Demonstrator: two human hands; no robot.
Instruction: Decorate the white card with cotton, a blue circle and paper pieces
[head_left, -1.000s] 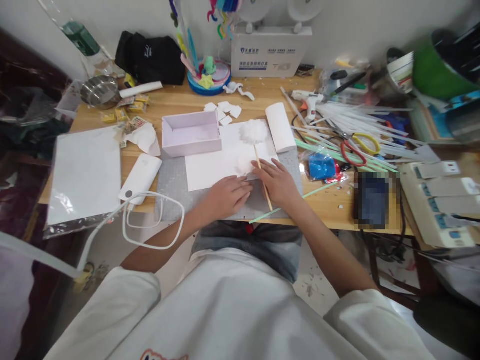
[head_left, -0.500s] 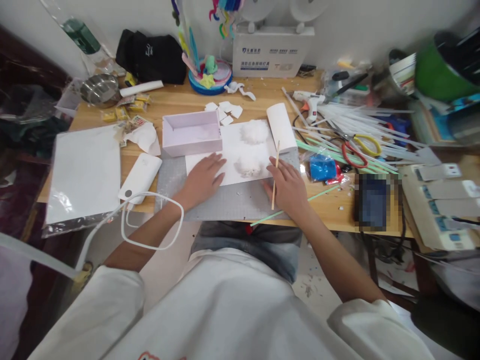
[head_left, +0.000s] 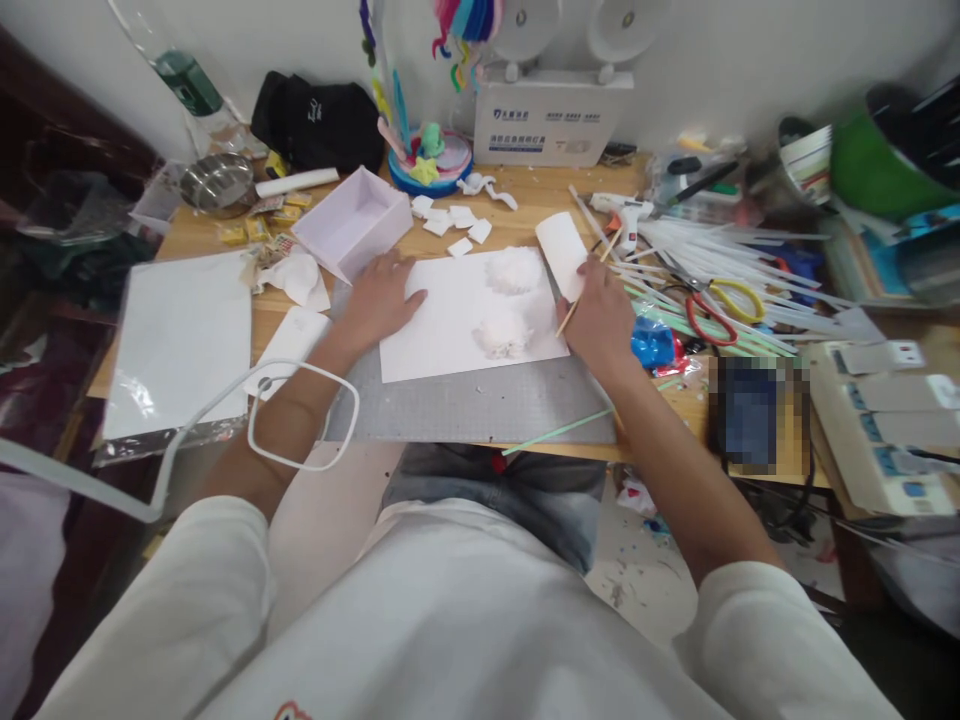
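— While both hands are in view, what is hidden or hard to make out?

— The upper left part of the white sheet [head_left: 435,345] is covered by the left hand [head_left: 379,303]; whether the pale box [head_left: 360,220] is touched by its fingertips cannot be told. The middle of the wooden stick [head_left: 611,246] is partly masked by the right hand [head_left: 602,318]. One end of the green strip [head_left: 559,432] is lost behind the right forearm. A dark object [head_left: 750,415] is blurred into blocks, and the coloured yarn [head_left: 469,22] is cut off by the top edge.

— How are the hands found?

— The left is spread, thumb parted from fingers, with nothing seen gripped. The right is curled, and the stick is pinched by it, slanted near the sheet's right edge.

— And the sheet?

— It is laid on the grey mat [head_left: 480,405], with two white tufts [head_left: 506,333] borne on its right half.

— Any obstructions?

— The left forearm is crossed by a looped white cable [head_left: 82,481]. The right side is crowded by a glue gun [head_left: 626,208], scissors [head_left: 703,284] and pale strips [head_left: 697,240].
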